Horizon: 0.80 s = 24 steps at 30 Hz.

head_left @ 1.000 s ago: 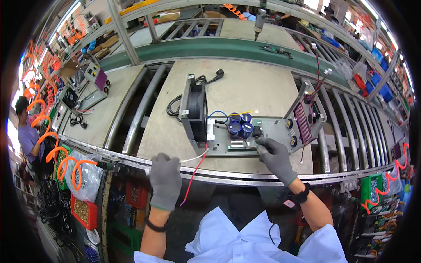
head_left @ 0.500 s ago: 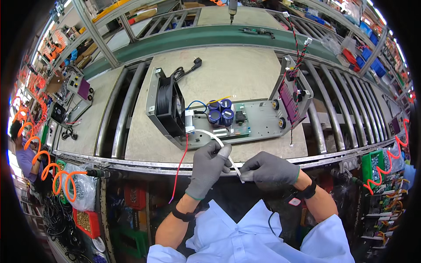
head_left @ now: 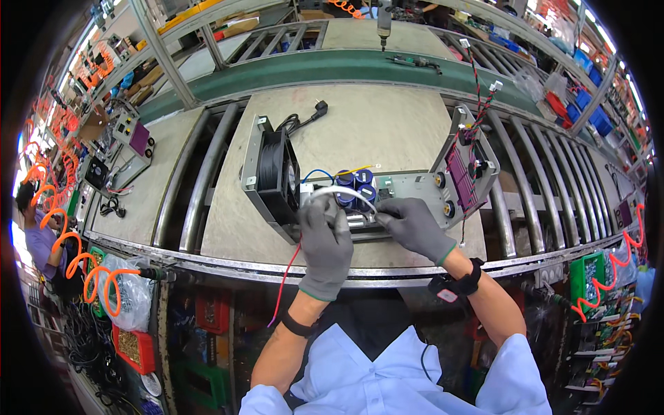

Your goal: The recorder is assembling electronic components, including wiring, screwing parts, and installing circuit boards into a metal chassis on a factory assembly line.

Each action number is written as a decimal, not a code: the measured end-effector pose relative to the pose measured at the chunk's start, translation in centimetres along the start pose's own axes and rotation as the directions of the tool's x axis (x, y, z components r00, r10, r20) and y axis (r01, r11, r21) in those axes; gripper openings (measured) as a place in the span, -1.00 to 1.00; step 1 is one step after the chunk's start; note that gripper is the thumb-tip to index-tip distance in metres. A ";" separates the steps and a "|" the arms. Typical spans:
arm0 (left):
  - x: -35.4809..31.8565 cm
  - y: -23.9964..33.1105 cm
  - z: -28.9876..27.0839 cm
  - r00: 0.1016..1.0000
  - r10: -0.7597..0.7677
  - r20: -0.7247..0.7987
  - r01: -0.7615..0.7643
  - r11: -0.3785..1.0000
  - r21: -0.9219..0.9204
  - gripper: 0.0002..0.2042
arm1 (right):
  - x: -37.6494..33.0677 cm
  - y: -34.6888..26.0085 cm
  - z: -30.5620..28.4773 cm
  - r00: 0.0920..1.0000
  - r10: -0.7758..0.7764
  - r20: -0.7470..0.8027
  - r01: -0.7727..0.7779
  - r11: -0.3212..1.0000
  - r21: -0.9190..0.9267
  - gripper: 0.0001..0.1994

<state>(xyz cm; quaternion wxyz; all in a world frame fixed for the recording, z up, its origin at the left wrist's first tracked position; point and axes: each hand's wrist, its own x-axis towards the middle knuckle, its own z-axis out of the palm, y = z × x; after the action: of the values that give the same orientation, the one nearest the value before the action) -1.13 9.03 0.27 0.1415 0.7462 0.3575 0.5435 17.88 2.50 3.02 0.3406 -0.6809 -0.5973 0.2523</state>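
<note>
Both my hands wear grey gloves and work over the front of an open metal chassis (head_left: 415, 182). The thumb and fingers of my right hand (head_left: 418, 227) pinch the free end of a white cable (head_left: 339, 189), which arches up between my hands. My left hand (head_left: 324, 245) is closed around its other end, close to the black fan (head_left: 278, 166); its fingertips are partly hidden. From below the left hand hangs a red wire (head_left: 285, 282). Behind the cable stand blue capacitors (head_left: 364, 192), with a blue wire (head_left: 319, 172) and a yellow wire (head_left: 356, 168) near them. A purple slotted panel (head_left: 460, 176) stands at the chassis's right end.
A black power plug (head_left: 319, 109) lies behind the fan on the pale board (head_left: 373, 124). Metal rollers (head_left: 512, 180) flank the board. Overhead hangs a power screwdriver (head_left: 384, 31), above a green belt (head_left: 297, 69). A red bin (head_left: 135, 351) of small fasteners is at lower left.
Both hands have moved up and away from me, over the chassis. The white cable, earlier stretched toward me past the front edge, now bends in an arch.
</note>
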 end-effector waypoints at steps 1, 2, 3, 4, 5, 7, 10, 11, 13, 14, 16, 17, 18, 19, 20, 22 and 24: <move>-0.2 -0.1 0.0 1.000 0.025 -0.007 -0.025 0.998 -0.063 -0.57 | 0.5 0.1 0.5 0.999 -0.036 -0.020 0.036 0.999 -0.009 -0.79; -0.2 -0.1 0.0 1.000 -0.009 0.002 0.009 0.999 -0.031 -0.53 | 0.8 0.3 0.9 0.999 -0.040 -0.031 0.040 0.999 -0.024 -0.79; -0.3 -0.2 -0.1 1.000 -0.026 0.002 0.026 0.999 -0.019 -0.50 | 0.9 0.4 1.1 0.997 -0.057 -0.043 0.056 0.998 -0.022 -0.79; -0.4 -0.2 -0.2 0.998 -0.065 0.000 0.065 0.998 -0.020 -0.46 | 1.0 0.5 1.3 0.998 -0.046 -0.043 0.044 0.999 -0.026 -0.78; -0.3 -0.3 -0.1 0.998 -0.060 0.015 0.059 0.996 0.061 -0.42 | 1.0 0.6 1.5 0.999 0.003 -0.038 -0.005 0.999 -0.036 -0.78; 0.1 -0.5 0.0 0.998 -0.043 0.055 0.037 0.993 0.114 -0.42 | 0.9 0.7 1.5 0.998 -0.021 -0.061 0.020 1.000 -0.012 -0.79; 0.4 -1.1 0.3 0.980 -0.133 0.151 0.114 0.985 0.129 -0.44 | 0.6 0.5 1.2 0.997 0.018 -0.071 -0.020 0.999 -0.026 -0.80; 0.5 -1.3 0.4 0.974 -0.145 0.173 0.122 0.983 0.140 -0.45 | 0.6 0.5 1.2 0.996 0.036 -0.076 -0.039 0.999 -0.027 -0.80; 0.4 -1.8 0.7 0.966 -0.168 0.198 0.143 0.980 0.136 -0.46 | 0.4 0.4 1.4 0.995 0.066 -0.081 -0.064 0.997 0.035 -0.81; 0.2 -2.0 0.8 0.964 -0.164 0.210 0.131 0.978 0.165 -0.47 | 0.4 0.5 1.5 0.991 0.107 -0.080 -0.101 0.992 0.075 -0.81; 0.0 -2.3 1.0 0.962 -0.159 0.222 0.115 0.974 0.197 -0.48 | 0.3 0.7 1.7 0.994 0.050 -0.094 -0.044 0.997 0.065 -0.82; -0.1 -2.4 1.0 0.958 -0.159 0.238 0.104 0.968 0.226 -0.50 | 0.3 0.9 1.8 0.994 0.051 -0.094 -0.045 0.997 0.067 -0.82; -0.1 -2.5 1.0 0.954 -0.161 0.251 0.097 0.964 0.247 -0.52 | 0.3 1.1 1.9 0.995 0.006 -0.100 -0.001 0.999 0.047 -0.83; 0.0 -2.5 1.0 0.949 -0.169 0.266 0.091 0.955 0.282 -0.54 | 0.4 1.2 2.0 0.995 -0.022 -0.102 0.026 0.999 0.029 -0.84; 0.1 -2.4 0.9 0.943 -0.166 0.288 0.073 0.949 0.308 -0.57 | 0.4 1.3 2.0 0.994 -0.052 -0.101 0.054 0.998 0.021 -0.85; 0.3 -2.0 0.8 0.932 -0.161 0.325 0.023 0.921 0.389 -0.61 | 0.2 1.4 2.3 0.983 -0.147 -0.111 0.141 0.988 -0.068 -0.82; 0.7 -1.5 0.7 0.899 -0.196 0.392 -0.019 0.877 0.481 -0.63 | -0.2 1.1 2.7 0.961 -0.243 -0.130 0.213 0.954 -0.209 -0.77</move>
<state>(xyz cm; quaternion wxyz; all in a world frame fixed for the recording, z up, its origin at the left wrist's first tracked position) -1.01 10.68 -0.43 0.0554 0.8413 0.4736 0.2547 16.49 2.67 0.45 0.3450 -0.6545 -0.6655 0.0988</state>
